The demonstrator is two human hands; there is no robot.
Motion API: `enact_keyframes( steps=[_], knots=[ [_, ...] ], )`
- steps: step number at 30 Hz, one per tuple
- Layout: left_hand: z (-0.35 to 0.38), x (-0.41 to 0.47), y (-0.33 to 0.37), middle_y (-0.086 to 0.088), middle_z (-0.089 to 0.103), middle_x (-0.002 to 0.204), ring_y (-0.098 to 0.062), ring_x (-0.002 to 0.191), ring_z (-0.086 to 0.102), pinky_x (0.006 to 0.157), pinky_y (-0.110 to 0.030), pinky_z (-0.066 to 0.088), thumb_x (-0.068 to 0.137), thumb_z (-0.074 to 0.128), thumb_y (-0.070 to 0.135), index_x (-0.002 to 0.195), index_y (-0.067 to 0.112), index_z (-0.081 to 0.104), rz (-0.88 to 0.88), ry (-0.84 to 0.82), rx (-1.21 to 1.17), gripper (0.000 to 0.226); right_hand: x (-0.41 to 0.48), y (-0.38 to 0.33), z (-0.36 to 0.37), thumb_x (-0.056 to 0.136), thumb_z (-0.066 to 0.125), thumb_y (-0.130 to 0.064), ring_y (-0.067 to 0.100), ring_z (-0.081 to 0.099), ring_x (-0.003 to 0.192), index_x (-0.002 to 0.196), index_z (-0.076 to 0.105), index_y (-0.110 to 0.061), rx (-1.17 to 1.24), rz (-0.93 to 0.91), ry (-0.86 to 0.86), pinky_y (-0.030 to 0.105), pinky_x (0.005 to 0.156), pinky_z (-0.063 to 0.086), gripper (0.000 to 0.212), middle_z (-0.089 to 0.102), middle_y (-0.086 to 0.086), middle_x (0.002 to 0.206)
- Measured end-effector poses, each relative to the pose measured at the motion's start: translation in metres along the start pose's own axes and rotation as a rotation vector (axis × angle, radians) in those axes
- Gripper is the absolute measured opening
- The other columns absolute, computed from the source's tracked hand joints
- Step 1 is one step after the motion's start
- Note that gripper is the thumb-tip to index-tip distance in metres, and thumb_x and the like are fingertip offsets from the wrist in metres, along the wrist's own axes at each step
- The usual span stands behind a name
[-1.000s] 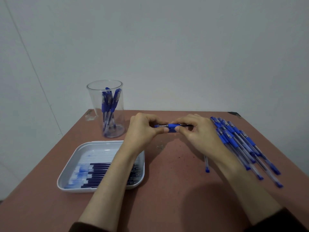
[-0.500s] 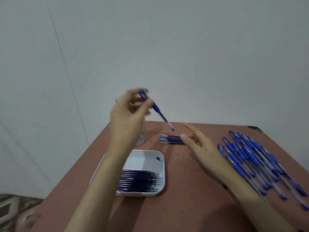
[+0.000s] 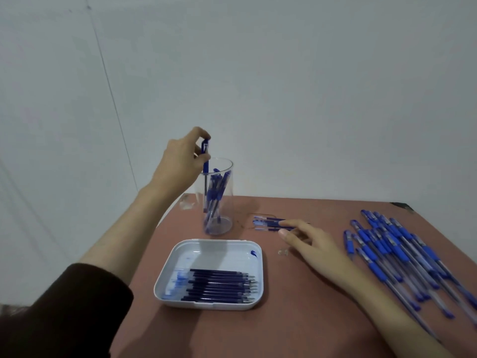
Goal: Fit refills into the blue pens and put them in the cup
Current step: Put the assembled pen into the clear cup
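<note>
Room: a plain pale wall (image 3: 284, 86) stands behind a reddish-brown table (image 3: 296, 326), whose far right corner shows dark damage.

Right side of table: a loose pile of blue pens (image 3: 392, 254), long axes running from far left to near right, caps at the far end.

Near centre: a white tray (image 3: 214, 245) stained with blue ink. A row of dark refills (image 3: 219, 285) lies in its near half, axes left to right, metal tips to the right.

Behind the tray: a clear cup (image 3: 226, 162), upright, holding several finished pens (image 3: 215, 192) that lean inside it.

The left hand (image 3: 180, 161), dark sleeve (image 3: 64, 306) pushed up the forearm, is raised above the cup's left rim. Thumb and fingers pinch one blue pen (image 3: 205, 161) at its cap end. The pen is near vertical, cap up, its lower part already inside the cup.

The right hand (image 3: 312, 244) lies low over the table, fingers almost straight and gripping nothing, index tip touching a small cluster of pens (image 3: 265, 223) that lie left to right.

A small clear piece (image 3: 282, 252) sits just beside the thumb.
</note>
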State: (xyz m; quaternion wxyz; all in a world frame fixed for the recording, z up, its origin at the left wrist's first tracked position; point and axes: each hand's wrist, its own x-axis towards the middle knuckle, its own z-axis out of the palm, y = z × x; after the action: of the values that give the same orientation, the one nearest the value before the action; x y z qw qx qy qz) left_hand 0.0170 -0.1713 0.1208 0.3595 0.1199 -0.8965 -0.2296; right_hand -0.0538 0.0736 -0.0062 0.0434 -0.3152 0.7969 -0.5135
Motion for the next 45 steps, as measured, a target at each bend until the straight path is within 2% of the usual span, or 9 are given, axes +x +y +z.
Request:
enact_keyframes(
  steps=[8,16,19,21,24,27,35,42,45],
  knots=[
    [0.006,-0.003,-0.004,-0.003,0.07,0.083,-0.017,0.076,0.062,0.073,-0.032,0.051,0.09,0.057,0.01,0.098,0.012,0.065,-0.053,-0.083,0.074,0.012,0.001,0.002,0.0,0.091,0.058,-0.038,0.002,0.061,0.084,0.106,0.066,-0.035,-0.066,-0.001,-0.013,0.005,0.073,0.039,0.016,0.067,-0.009,0.091],
    [-0.002,-0.003,-0.004,-0.009,0.067,0.072,-0.019,0.066,0.052,0.05,-0.016,0.035,0.087,0.059,0.014,0.084,0.003,0.074,-0.109,-0.142,0.063,0.019,0.0,-0.001,-0.003,0.092,0.058,-0.035,0.003,0.06,0.085,0.1,0.066,-0.037,-0.07,-0.002,0.005,0.004,0.072,0.04,0.011,0.067,-0.008,0.091],
    [-0.002,-0.005,0.002,-0.015,0.056,0.064,-0.017,0.054,0.039,0.04,-0.011,0.026,0.089,0.056,0.019,0.082,-0.005,0.07,-0.126,-0.127,0.05,0.029,0.002,-0.001,-0.007,0.091,0.062,-0.03,0.01,0.063,0.085,0.089,0.066,-0.04,-0.051,-0.029,0.09,0.017,0.076,0.045,0.011,0.07,-0.005,0.087],
    [0.0,-0.009,0.01,-0.005,0.069,0.083,-0.014,0.072,0.057,0.059,-0.01,0.039,0.09,0.054,0.019,0.094,0.006,0.073,-0.077,-0.039,0.046,0.024,0.004,0.0,-0.014,0.09,0.064,-0.026,0.014,0.065,0.085,0.089,0.069,-0.034,-0.042,-0.014,0.177,0.022,0.075,0.047,0.01,0.071,-0.002,0.083],
    [0.009,-0.026,0.031,0.002,0.071,0.104,-0.017,0.104,0.06,0.089,-0.028,0.045,0.091,0.052,0.016,0.105,0.015,0.072,0.044,0.167,-0.008,0.024,0.008,0.005,-0.029,0.09,0.064,-0.022,0.015,0.065,0.082,0.094,0.073,-0.022,-0.146,0.026,0.316,0.02,0.071,0.048,0.01,0.07,-0.002,0.079],
    [0.039,-0.05,0.056,0.002,0.072,0.096,-0.019,0.095,0.061,0.086,-0.035,0.048,0.086,0.052,0.019,0.1,0.017,0.073,0.147,0.203,-0.179,0.025,0.01,0.013,-0.046,0.089,0.062,-0.024,0.02,0.063,0.084,0.095,0.073,-0.021,-0.347,0.105,0.404,0.033,0.075,0.05,0.013,0.064,-0.006,0.076],
    [0.137,-0.102,0.084,0.008,0.07,0.099,-0.016,0.097,0.059,0.082,-0.023,0.041,0.08,0.043,0.028,0.101,0.021,0.072,0.158,-0.179,-0.265,0.037,0.005,0.015,-0.059,0.09,0.053,-0.025,0.024,0.061,0.1,0.11,0.065,-0.023,-0.857,0.335,0.304,0.029,0.067,0.038,0.024,0.067,0.0,0.105],
    [0.144,-0.101,0.081,0.008,0.071,0.096,-0.016,0.092,0.061,0.081,-0.032,0.049,0.082,0.048,0.025,0.101,0.019,0.072,0.137,-0.15,-0.34,0.031,-0.001,0.005,-0.056,0.087,0.051,-0.014,0.03,0.058,0.104,0.116,0.058,-0.02,-0.957,0.39,0.143,0.031,0.069,0.036,0.03,0.059,0.007,0.113],
    [0.144,-0.1,0.081,0.011,0.072,0.094,-0.004,0.087,0.061,0.079,-0.021,0.046,0.087,0.055,0.017,0.1,0.02,0.073,0.107,-0.16,-0.385,0.022,-0.001,0.001,-0.054,0.087,0.051,-0.014,0.03,0.057,0.106,0.121,0.056,-0.021,-0.919,0.392,0.141,0.031,0.071,0.036,0.036,0.06,0.008,0.117]
  ],
)
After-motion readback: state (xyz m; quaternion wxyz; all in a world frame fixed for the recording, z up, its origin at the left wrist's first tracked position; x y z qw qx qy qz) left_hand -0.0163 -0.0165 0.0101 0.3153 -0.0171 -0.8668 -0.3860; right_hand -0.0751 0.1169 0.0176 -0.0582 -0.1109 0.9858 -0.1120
